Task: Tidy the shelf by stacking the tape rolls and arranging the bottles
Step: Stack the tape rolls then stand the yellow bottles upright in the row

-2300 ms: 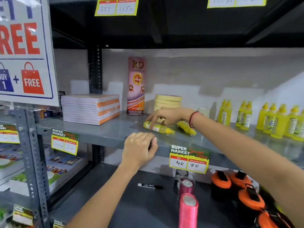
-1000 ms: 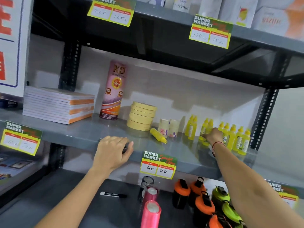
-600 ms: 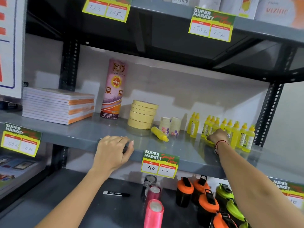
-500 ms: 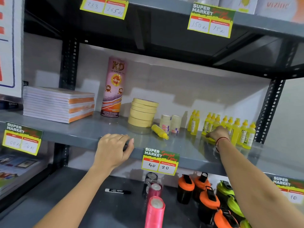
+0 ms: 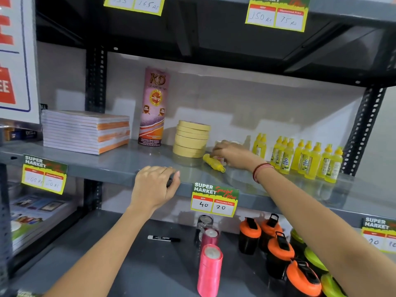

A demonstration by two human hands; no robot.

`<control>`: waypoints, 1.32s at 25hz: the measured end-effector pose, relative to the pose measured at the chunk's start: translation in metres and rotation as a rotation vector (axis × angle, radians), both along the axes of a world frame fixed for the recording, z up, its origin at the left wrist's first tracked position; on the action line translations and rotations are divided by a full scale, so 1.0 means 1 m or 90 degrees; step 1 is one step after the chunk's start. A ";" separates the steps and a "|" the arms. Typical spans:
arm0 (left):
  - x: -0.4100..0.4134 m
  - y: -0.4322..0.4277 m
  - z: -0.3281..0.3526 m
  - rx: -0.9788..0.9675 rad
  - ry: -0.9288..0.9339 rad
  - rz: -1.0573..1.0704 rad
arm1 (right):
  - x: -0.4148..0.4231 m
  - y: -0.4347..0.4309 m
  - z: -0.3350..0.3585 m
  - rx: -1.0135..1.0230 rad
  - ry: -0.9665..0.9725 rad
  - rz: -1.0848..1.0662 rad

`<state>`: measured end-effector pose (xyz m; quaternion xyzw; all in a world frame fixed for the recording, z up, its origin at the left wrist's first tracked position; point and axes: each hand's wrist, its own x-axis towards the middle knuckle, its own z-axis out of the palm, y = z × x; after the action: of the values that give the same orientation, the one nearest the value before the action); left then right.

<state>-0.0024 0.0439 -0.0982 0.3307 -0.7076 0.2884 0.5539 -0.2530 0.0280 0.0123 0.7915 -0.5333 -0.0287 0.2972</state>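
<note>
two bare hands work at one grey shelf (image 5: 107,162); at the 9 o'clock edge of the view a stack of notebooks (image 5: 85,131) with white and orange spines lies flat on it; just toward 3 o'clock from them a tall pink tube (image 5: 154,107) stands upright against the back wall; beside that, toward 3 o'clock, a stack of tape rolls (image 5: 191,138) sits in a neat beige column; the left hand (image 5: 154,187), near 6 o'clock of the tube, rests on the shelf's front lip with fingers curled over the edge, clamped on the lip itself and carrying nothing that shows; a price tag (image 5: 214,199) reading 40 and 20 hangs from the lip just toward 3 o'clock of that hand; a yellow bottle (image 5: 214,165) lies on its side on the shelf, its base touching the foot of the tape stack, its cap pointing toward 4 o'clock; the right hand (image 5: 230,154) reaches over it with fingers bent down onto its body, though whether they are closed around it i cannot tell; further toward 3 o'clock a row of yellow bottles (image 5: 304,158) stands upright, packed close together, well apart from the lying one; on the lower shelf a black marker (image 5: 164,238) lies flat, with a pink ribbon roll (image 5: 210,271) and orange-lidded black bottles (image 5: 278,249) toward 3 o'clock of it.
</note>
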 end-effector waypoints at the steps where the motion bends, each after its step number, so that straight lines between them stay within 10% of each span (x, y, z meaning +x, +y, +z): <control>1: 0.000 0.000 0.000 0.001 -0.001 0.001 | 0.003 -0.002 -0.001 -0.013 0.064 0.019; 7: 0.000 0.000 0.000 0.011 -0.005 0.009 | 0.025 -0.011 -0.014 0.021 0.073 0.128; 13: 0.001 0.000 -0.001 0.017 -0.006 0.005 | 0.018 0.023 0.004 0.090 -0.510 0.099; 21: 0.000 0.004 0.001 0.015 -0.006 0.006 | -0.100 0.009 0.003 -0.102 -0.563 -0.332; 33: 0.001 0.006 0.001 0.029 -0.020 0.006 | -0.107 0.013 -0.010 -0.062 -0.653 -0.424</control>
<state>-0.0015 0.0501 -0.0968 0.3417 -0.7210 0.2799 0.5338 -0.3601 0.0407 0.0025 0.4806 -0.8279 0.2888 0.0132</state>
